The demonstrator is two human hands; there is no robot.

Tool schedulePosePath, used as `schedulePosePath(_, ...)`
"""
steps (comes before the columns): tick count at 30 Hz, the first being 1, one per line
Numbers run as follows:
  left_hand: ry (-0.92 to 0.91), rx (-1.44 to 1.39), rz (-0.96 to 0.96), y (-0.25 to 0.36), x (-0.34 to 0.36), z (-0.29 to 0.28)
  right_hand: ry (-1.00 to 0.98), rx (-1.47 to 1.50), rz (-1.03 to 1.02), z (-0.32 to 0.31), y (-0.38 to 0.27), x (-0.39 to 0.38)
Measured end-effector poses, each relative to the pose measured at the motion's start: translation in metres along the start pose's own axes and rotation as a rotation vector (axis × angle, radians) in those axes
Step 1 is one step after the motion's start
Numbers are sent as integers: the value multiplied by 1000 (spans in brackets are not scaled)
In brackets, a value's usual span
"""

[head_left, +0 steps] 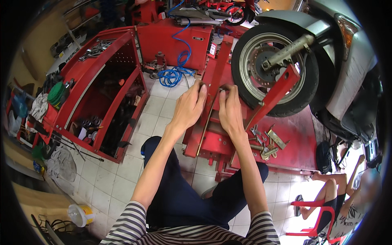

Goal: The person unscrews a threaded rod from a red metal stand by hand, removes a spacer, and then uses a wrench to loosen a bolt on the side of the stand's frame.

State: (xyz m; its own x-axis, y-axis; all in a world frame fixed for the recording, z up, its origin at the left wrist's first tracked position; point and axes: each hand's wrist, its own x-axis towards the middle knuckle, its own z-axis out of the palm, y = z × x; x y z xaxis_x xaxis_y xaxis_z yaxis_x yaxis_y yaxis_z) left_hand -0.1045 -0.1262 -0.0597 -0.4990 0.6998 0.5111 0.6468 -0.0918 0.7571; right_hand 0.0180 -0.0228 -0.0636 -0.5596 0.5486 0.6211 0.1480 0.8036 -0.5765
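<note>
Flanking one red upright [219, 67], one left hand [189, 107], one right hand [231, 109]

Appears brightly lit across the centre; receives the strongest light at lower right, with floor tiles [281, 208] washed to near white around a red chair [310, 203]. Sinks into deep shadow inside the red cabinet [87, 108]. Shows a soft sheen on the grey fender [286, 17]. Renders both hands [188, 108] [231, 108] fairly crisp; blurs the seated person's head [370, 180]. Bows straight edges and darkens to a black rim.
</note>
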Motion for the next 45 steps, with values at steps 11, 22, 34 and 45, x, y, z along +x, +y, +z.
schedulePosePath(11,78,-117,334,-37,28,20,109,-53,-266,31,31,16)
schedulePosePath(22,85,-255,261,-46,28,28,23,8,-415,30,50,21)
schedulePosePath(34,38,-335,190,-43,26,23,-50,32,-351,19,45,19)
schedulePosePath(45,203,-358,220,-37,23,41,-80,75,-75,22,25,0)
